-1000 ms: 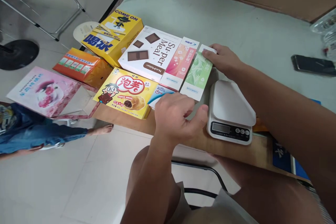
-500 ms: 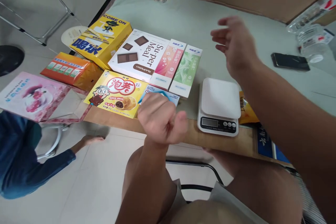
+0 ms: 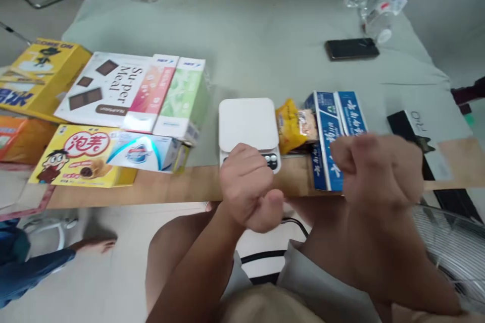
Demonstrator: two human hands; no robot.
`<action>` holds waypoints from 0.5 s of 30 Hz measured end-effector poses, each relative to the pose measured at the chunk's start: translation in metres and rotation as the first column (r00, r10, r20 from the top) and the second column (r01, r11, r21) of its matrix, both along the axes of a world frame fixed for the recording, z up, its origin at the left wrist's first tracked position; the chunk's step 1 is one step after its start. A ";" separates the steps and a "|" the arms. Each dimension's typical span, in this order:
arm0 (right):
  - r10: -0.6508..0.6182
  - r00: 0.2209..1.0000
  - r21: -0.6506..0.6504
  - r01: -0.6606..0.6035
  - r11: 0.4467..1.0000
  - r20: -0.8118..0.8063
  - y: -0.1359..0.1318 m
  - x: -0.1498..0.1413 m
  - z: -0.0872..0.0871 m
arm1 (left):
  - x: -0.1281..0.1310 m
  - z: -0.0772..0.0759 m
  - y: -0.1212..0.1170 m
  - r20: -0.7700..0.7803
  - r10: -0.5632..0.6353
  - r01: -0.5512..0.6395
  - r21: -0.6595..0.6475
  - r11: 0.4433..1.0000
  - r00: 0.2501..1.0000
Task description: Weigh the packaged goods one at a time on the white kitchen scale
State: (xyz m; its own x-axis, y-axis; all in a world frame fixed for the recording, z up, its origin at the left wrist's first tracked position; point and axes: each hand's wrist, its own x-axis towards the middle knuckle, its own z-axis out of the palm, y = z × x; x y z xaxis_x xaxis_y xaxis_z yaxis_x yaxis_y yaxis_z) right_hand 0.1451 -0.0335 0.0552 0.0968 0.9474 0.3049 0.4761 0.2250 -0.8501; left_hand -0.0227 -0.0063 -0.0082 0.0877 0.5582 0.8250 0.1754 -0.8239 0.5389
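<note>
My left hand [image 3: 250,189] is a fist with the thumb sticking out to the right, and nothing shows in it. It is held over the front of a white kitchen scale [image 3: 248,123], covering part of its display and buttons. My right hand [image 3: 379,171], somewhat blurred, is also curled into a fist, with no object visible in it. It hovers at the table's front edge, hiding the lower right of two blue toothpaste-like boxes [image 3: 328,136]. Between the scale and these boxes lie a yellow snack packet [image 3: 290,126] and a small clear packet [image 3: 307,125].
Left of the scale sit a green box [image 3: 180,93], a pink box [image 3: 151,91], a white Super Meal box [image 3: 106,88], a yellow puff box [image 3: 71,156] and a white-blue soap box [image 3: 140,151]. A phone [image 3: 352,49] and bottles [image 3: 379,15] are behind. Another person's hand [image 3: 100,246] shows lower left.
My view has swung right, bringing the blue boxes into sight. My right hand, earlier open above the table, is now closed and nearer the front edge. My left hand stays a fist.
</note>
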 end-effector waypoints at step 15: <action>-0.534 0.616 -0.112 0.588 0.801 -0.580 -0.002 0.170 0.013 | 0.277 0.040 0.079 -0.554 -0.358 0.051 -0.492 0.869 0.752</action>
State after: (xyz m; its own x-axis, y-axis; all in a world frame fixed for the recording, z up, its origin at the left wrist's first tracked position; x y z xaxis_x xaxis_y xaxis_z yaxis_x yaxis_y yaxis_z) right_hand 0.3147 -0.0358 0.0684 0.7769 0.6240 0.0834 -0.0202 0.1572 -0.9874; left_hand 0.2547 0.0729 0.0320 0.6371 0.7354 0.2307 0.4438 -0.5948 0.6703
